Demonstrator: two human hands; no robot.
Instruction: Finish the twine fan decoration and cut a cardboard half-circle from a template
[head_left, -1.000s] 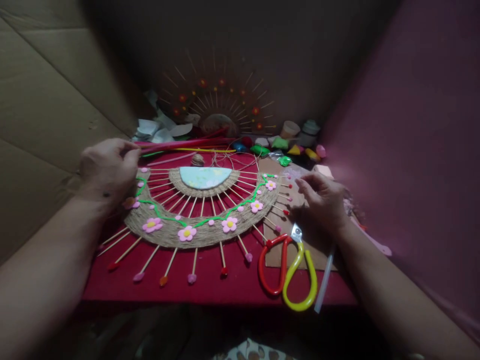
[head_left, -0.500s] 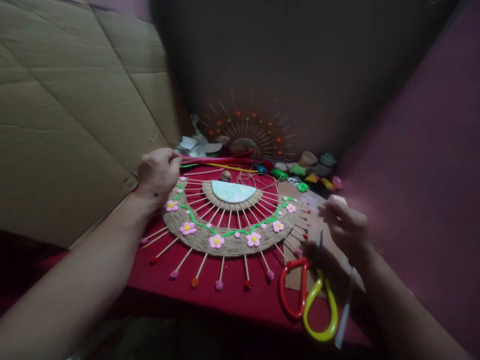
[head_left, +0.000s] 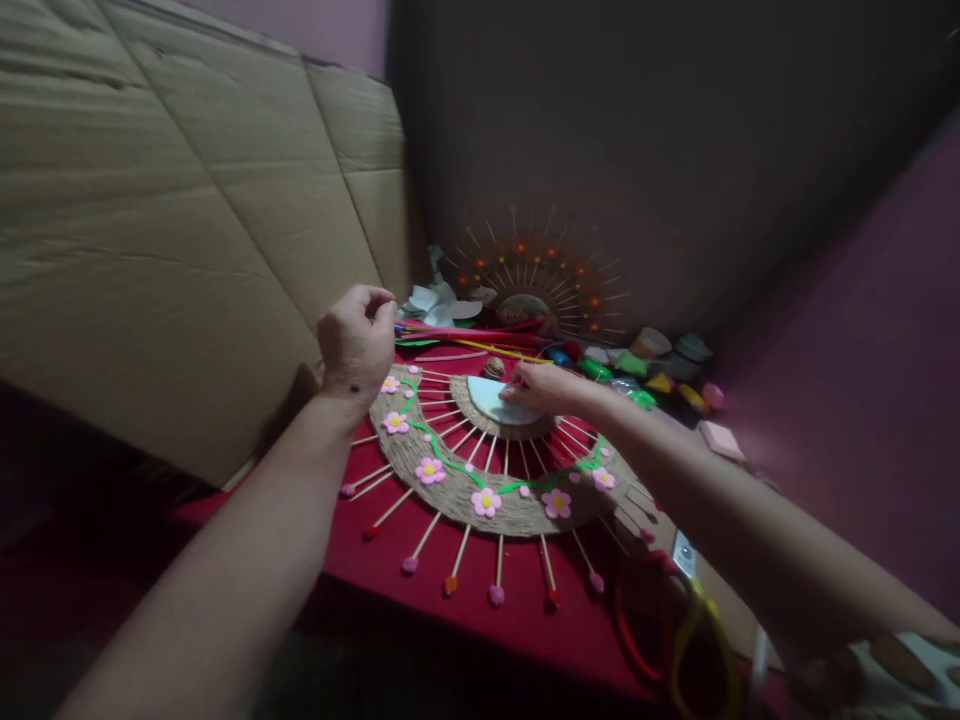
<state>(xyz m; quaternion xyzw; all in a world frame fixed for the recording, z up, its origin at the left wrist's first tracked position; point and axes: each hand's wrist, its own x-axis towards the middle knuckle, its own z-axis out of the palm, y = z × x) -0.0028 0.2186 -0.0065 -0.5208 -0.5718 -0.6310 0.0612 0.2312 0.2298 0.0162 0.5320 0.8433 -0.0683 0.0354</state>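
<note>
A half-round, twine-woven decoration (head_left: 452, 501) on thin sticks lies on the red cloth, with pink clay flowers, a green clay vine and coloured stick tips. My left hand (head_left: 356, 340) is above its far left corner, thumb and forefinger pinched together; whatever may be between them is too small to make out. Across the decoration reaches my right hand (head_left: 547, 388), its bunched fingertips at the light blue half-circle (head_left: 484, 395) in the centre. Anything in those fingers is hidden. A small twine ball (head_left: 493, 368) lies just behind the half-circle.
Red-and-yellow-handled scissors (head_left: 634, 650) lie at the front right, partly under my right forearm. Behind are coloured strips (head_left: 465, 335), white scraps (head_left: 435, 303) and several clay packets (head_left: 630, 363). A cardboard sheet (head_left: 187, 250) stands left; a second fan decoration (head_left: 536, 285) leans at the back.
My right hand has moved from beside the decoration's right end inward to the light blue half-circle. My left hand stays pinched near the left corner. The view has shifted left.
</note>
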